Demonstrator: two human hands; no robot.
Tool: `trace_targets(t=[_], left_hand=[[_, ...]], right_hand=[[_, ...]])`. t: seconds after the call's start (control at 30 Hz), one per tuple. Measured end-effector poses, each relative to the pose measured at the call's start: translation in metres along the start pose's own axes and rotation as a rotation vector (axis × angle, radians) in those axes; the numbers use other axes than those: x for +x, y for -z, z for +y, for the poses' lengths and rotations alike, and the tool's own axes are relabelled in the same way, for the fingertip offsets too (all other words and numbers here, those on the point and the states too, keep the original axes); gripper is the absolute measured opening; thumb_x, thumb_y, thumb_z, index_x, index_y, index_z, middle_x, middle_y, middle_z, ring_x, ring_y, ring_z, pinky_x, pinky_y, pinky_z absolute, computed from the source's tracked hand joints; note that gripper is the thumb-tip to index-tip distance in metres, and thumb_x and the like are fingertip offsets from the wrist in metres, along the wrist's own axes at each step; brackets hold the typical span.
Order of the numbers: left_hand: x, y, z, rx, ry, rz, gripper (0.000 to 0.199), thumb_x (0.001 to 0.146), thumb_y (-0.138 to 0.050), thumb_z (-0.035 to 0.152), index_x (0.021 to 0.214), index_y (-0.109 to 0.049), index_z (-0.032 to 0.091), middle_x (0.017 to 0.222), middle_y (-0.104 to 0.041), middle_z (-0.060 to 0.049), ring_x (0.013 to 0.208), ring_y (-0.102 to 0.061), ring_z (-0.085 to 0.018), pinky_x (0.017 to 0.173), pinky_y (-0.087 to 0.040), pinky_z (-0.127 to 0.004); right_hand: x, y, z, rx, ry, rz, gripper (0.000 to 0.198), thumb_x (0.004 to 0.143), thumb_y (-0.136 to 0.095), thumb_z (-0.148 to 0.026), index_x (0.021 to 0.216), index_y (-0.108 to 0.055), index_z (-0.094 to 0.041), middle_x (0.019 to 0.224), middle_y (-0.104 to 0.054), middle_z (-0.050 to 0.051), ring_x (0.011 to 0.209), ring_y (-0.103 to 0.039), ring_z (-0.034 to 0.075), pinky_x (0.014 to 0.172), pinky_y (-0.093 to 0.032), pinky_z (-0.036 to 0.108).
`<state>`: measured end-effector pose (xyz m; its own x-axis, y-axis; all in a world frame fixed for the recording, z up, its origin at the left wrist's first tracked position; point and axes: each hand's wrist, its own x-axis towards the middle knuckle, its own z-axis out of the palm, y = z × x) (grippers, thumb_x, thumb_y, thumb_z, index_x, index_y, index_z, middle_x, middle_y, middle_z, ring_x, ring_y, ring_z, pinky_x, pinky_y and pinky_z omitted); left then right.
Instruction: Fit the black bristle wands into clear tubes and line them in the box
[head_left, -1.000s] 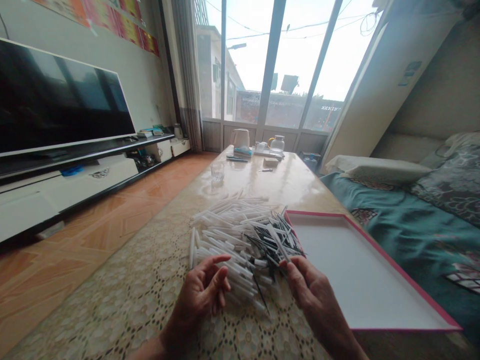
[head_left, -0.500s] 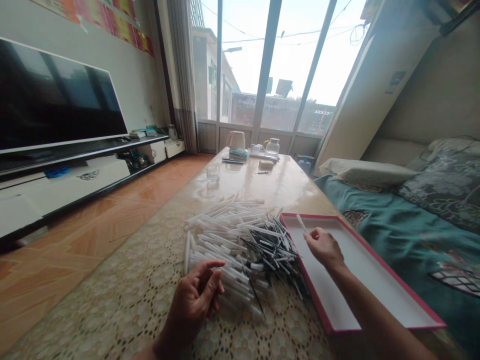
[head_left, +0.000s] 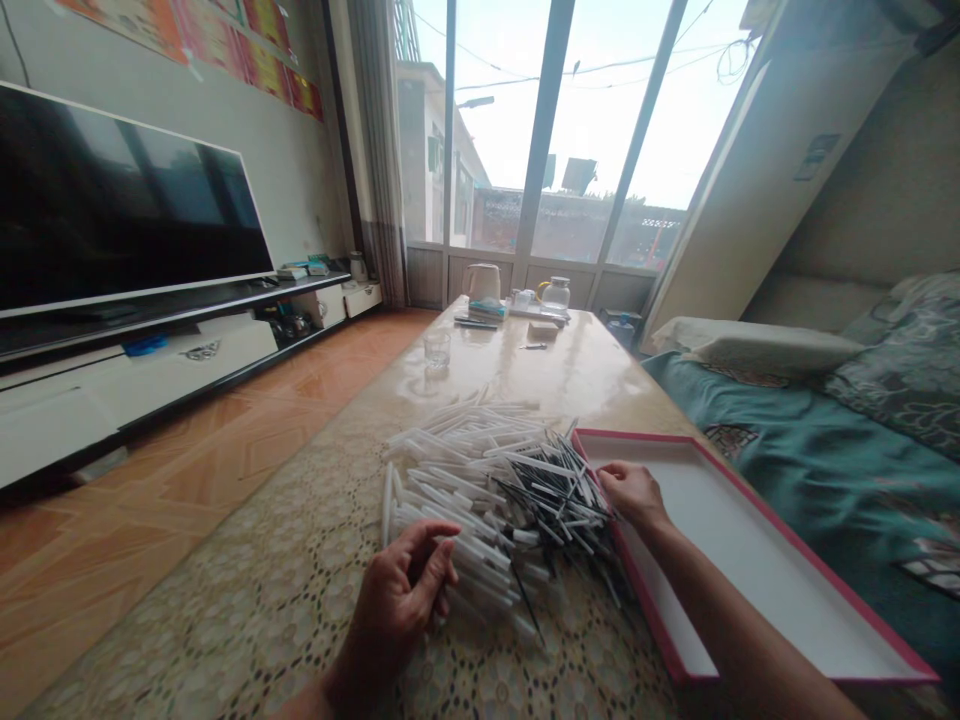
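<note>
My left hand [head_left: 411, 585] is at the near edge of a heap of white plastic tubes [head_left: 480, 555], its fingers curled and the thumb close to the index finger. Whatever it may hold is hidden. At the left side of a shallow box [head_left: 757, 535] with a pink rim and white inside, my right hand [head_left: 631, 492] is closed, fingertips together. No tube sticks out of it, and its fingertips are partly out of sight. Thin dark sticks with white parts [head_left: 551, 490] lie in a pile between the tubes and the box.
Farther along the table [head_left: 300, 570] are a clear glass [head_left: 436, 350], a kettle [head_left: 484, 282], a glass jug [head_left: 556, 294] and a small box [head_left: 543, 330]. A sofa [head_left: 780, 420] runs along the right side, and a television [head_left: 127, 210] is at the left.
My right hand has moved slightly left and lower in the box, toward the dark pile. The white tube that stuck up from its fingers no longer shows. My left hand keeps its pose.
</note>
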<state>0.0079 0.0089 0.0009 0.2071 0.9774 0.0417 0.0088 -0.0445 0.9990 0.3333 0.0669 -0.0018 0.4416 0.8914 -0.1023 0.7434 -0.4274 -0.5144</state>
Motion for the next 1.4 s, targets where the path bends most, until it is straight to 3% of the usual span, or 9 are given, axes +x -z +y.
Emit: trace_targets(t=[0.23,0.53,0.67,0.77,0.83,1.0,1.1,1.23,1.4], left_hand=[[0.0,0.0,-0.001,0.048,-0.001,-0.011,0.029,0.081,-0.059,0.043,0.094,-0.064,0.018,0.059,-0.059,0.003,0.041,-0.053,-0.01,0.038,-0.041,-0.019],[0.001,0.002,0.002,0.071,-0.026,0.038,0.027,0.08,-0.06,0.041,0.092,-0.065,0.017,0.059,-0.06,0.002,0.042,-0.056,-0.012,0.04,-0.045,-0.021],[0.001,0.002,0.003,0.117,-0.047,0.032,0.026,0.081,-0.059,0.04,0.092,-0.065,0.017,0.059,-0.06,0.002,0.043,-0.056,-0.012,0.041,-0.044,-0.022],[0.0,0.003,0.003,0.147,-0.054,0.042,0.023,0.081,-0.059,0.038,0.091,-0.066,0.018,0.06,-0.062,0.001,0.045,-0.058,-0.014,0.043,-0.046,-0.023],[0.0,0.003,0.005,0.21,-0.075,0.041,0.02,0.08,-0.06,0.035,0.087,-0.068,0.019,0.06,-0.063,0.001,0.048,-0.058,-0.015,0.045,-0.046,-0.023],[0.001,0.004,0.008,0.376,-0.123,0.011,0.015,0.08,-0.059,0.029,0.082,-0.069,0.018,0.065,-0.067,-0.001,0.053,-0.061,-0.016,0.051,-0.048,-0.024],[0.002,0.005,0.006,0.422,-0.133,0.001,0.016,0.082,-0.056,0.028,0.084,-0.067,0.018,0.067,-0.067,-0.001,0.056,-0.062,-0.017,0.054,-0.049,-0.025],[0.002,0.006,0.005,0.461,-0.157,-0.007,0.015,0.083,-0.055,0.028,0.084,-0.067,0.019,0.068,-0.068,-0.001,0.058,-0.063,-0.017,0.055,-0.049,-0.025],[0.001,0.006,0.006,0.475,-0.172,-0.02,0.015,0.083,-0.055,0.027,0.085,-0.067,0.018,0.072,-0.07,-0.002,0.061,-0.064,-0.017,0.057,-0.049,-0.025]], right_hand=[[-0.001,0.002,0.007,0.119,0.038,-0.041,0.028,0.091,-0.057,-0.03,0.116,-0.057,-0.017,0.119,-0.058,0.007,0.096,-0.061,0.019,0.078,-0.053,0.037],[-0.006,0.001,0.011,0.211,0.083,0.038,0.029,0.09,-0.057,-0.031,0.116,-0.058,-0.018,0.121,-0.057,0.006,0.097,-0.06,0.021,0.079,-0.053,0.037],[-0.013,0.011,0.009,0.186,0.09,0.071,0.02,0.09,-0.057,-0.026,0.105,-0.062,-0.014,0.104,-0.065,0.006,0.088,-0.063,0.018,0.076,-0.052,0.035],[-0.031,0.022,-0.003,0.18,0.133,0.176,0.016,0.086,-0.052,-0.019,0.091,-0.066,-0.01,0.087,-0.069,0.01,0.084,-0.064,0.022,0.078,-0.047,0.034],[-0.051,0.025,-0.018,0.204,0.208,0.202,0.019,0.085,-0.05,-0.023,0.09,-0.065,-0.013,0.084,-0.07,0.008,0.08,-0.065,0.022,0.074,-0.046,0.031],[-0.108,0.007,-0.053,0.255,0.451,0.012,0.014,0.083,-0.053,-0.028,0.078,-0.063,-0.02,0.07,-0.066,0.0,0.068,-0.062,0.016,0.064,-0.045,0.025],[-0.126,-0.01,-0.061,0.145,0.571,0.038,0.006,0.081,-0.053,-0.018,0.08,-0.059,-0.02,0.077,-0.062,0.002,0.074,-0.058,0.018,0.067,-0.044,0.028],[-0.126,-0.019,-0.06,-0.059,0.566,0.232,0.007,0.081,-0.052,-0.014,0.08,-0.055,-0.02,0.083,-0.057,0.005,0.083,-0.053,0.023,0.074,-0.042,0.034],[-0.127,-0.022,-0.065,-0.207,0.571,0.27,0.004,0.08,-0.056,-0.019,0.077,-0.056,-0.021,0.082,-0.056,0.005,0.083,-0.051,0.024,0.076,-0.041,0.036]])
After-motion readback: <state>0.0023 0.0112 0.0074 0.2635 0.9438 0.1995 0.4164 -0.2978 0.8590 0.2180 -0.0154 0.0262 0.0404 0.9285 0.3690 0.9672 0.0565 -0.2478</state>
